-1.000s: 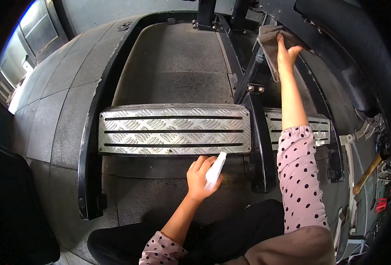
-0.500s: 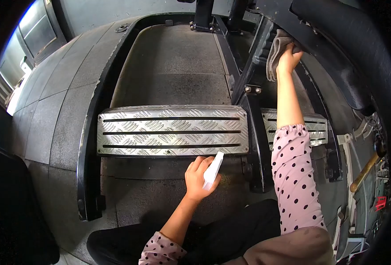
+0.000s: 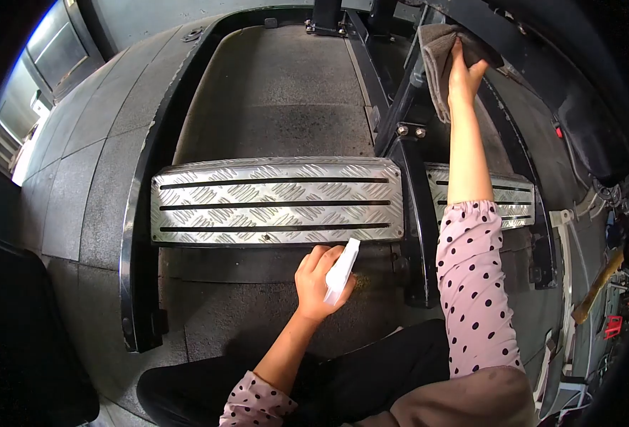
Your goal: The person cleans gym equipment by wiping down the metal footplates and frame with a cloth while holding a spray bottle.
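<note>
My left hand (image 3: 314,286) is closed round a spray bottle with a white trigger head (image 3: 342,272); the bottle's body is hidden below the hand. It is just in front of the silver checker-plate footrest (image 3: 279,193), which has long dark slots. At the upper right, my right hand (image 3: 462,84) presses a folded grey-brown cloth (image 3: 436,62) against the underside of a black machine beam (image 3: 517,53). The fingers are partly hidden by the cloth.
A black curved base frame (image 3: 141,235) surrounds the footrest. A black upright post (image 3: 412,235) separates it from a second checker plate (image 3: 517,203). Dark floor tiles (image 3: 72,178) lie to the left. A wooden handle (image 3: 597,286) and a red object (image 3: 614,327) are at the right.
My right hand has shifted slightly upward along the beam, and the cloth has spread and turned to the left. The view has tilted a little. My left hand keeps its hold on the spray bottle.
</note>
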`<state>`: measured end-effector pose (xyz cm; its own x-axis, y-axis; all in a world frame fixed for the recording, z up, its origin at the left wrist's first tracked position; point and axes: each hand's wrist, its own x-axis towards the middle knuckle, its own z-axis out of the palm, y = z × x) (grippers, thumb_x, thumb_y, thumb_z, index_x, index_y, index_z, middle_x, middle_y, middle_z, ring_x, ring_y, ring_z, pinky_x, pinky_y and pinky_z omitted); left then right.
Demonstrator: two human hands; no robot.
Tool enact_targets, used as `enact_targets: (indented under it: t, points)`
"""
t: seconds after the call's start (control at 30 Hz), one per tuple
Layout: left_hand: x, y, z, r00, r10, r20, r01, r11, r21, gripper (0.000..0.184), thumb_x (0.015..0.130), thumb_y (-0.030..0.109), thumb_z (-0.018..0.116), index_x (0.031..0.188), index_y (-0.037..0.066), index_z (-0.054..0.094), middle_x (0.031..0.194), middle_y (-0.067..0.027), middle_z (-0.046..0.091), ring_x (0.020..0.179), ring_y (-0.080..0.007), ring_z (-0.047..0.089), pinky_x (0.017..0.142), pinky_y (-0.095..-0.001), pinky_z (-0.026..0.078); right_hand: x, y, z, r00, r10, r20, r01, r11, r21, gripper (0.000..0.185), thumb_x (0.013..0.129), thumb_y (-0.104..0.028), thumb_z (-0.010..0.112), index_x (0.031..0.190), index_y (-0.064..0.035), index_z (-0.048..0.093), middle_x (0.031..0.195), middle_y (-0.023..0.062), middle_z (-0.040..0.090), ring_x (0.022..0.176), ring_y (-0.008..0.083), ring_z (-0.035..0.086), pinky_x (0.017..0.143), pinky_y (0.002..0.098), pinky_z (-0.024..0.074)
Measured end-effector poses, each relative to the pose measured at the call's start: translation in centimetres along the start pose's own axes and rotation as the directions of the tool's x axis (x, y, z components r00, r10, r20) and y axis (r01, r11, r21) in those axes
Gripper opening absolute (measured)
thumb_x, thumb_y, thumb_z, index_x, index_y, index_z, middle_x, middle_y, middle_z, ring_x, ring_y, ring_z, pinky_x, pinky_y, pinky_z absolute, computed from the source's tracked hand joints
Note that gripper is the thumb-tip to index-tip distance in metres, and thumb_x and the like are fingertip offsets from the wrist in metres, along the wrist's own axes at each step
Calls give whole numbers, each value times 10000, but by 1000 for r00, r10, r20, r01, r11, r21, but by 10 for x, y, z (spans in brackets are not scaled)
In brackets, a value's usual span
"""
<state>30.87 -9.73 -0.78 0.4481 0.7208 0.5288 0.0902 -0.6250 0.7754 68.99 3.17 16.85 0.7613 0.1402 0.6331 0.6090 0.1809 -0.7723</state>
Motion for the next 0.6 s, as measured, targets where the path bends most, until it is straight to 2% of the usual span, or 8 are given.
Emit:
enact_targets:
  t: [0.13, 0.17, 0.27, 0.3, 0.4, 0.43, 0.53, 0.6]
  points:
    - [-1, -2, 2, 1000, -1, -5, 1, 1000, 7, 463, 589, 102, 735, 1039, 83, 627, 895, -85, 599, 718, -309, 575, 649, -384, 472, 8, 10, -1, 999, 18, -27, -10, 962, 273, 690, 861, -380, 728, 1316, 51, 440, 1326, 215, 533, 1217, 303, 525, 1046, 375, 380]
    - [-1, -2, 2, 1000, -4, -3, 4, 1000, 10, 463, 590, 104, 735, 1040, 83, 626, 895, -84, 599, 720, -309, 576, 650, -384, 473, 12, 16, -2, 998, 63, -12, -57, 960, 273, 576, 906, -310, 681, 1320, 35, 480, 1342, 186, 542, 1203, 280, 541, 1026, 367, 401]
    - [-2, -2, 1, 1000, -15, 2, 15, 1000, 15, 464, 593, 110, 738, 1042, 83, 626, 899, -83, 599, 726, -309, 578, 656, -385, 475, 16, 20, -1, 996, 41, -79, -5, 911, 412, 498, 943, -264, 626, 1319, 36, 497, 1339, 165, 560, 1175, 260, 563, 1013, 369, 413]
    - [-2, -1, 1, 1000, -21, 2, 21, 1000, 15, 464, 594, 114, 739, 1043, 83, 625, 900, -83, 600, 729, -309, 579, 659, -385, 476, 7, 2, 1, 984, 112, -140, -54, 929, 366, 463, 979, -271, 557, 1299, 60, 509, 1324, 181, 571, 1167, 290, 577, 1015, 386, 417]
    - [0, 3, -1, 999, -34, -8, 34, 999, -8, 465, 597, 127, 742, 1044, 85, 625, 906, -85, 600, 736, -312, 580, 667, -389, 477, 0, -3, 4, 967, 34, -251, -14, 997, 81, 471, 994, -312, 520, 1277, 65, 516, 1306, 207, 575, 1188, 331, 568, 1016, 409, 419]
    - [1, 3, -2, 999, -39, -13, 39, 999, -18, 465, 597, 131, 743, 1045, 85, 625, 908, -85, 600, 739, -314, 580, 670, -391, 477, 0, 4, 8, 973, -23, -229, 52, 992, 119, 606, 961, -430, 544, 1282, 78, 468, 1264, 252, 567, 1184, 395, 551, 1006, 436, 418]
    - [2, 2, 0, 999, -48, -10, 48, 999, -13, 469, 597, 139, 746, 1047, 86, 625, 915, -87, 600, 745, -319, 580, 673, -396, 477, -13, 23, 7, 970, -225, -98, 182, 928, -324, 753, 891, -540, 599, 1269, 85, 413, 1247, 282, 529, 1174, 435, 526, 984, 463, 419]
    - [2, 2, 1, 998, -63, -1, 63, 998, -14, 475, 595, 140, 747, 1051, 86, 624, 923, -89, 599, 746, -322, 581, 673, -400, 477, -23, 39, 3, 911, -413, 9, 375, 817, -438, 812, 837, -589, 634, 1243, 73, 399, 1299, 303, 423, 1234, 467, 428, 1005, 537, 360]
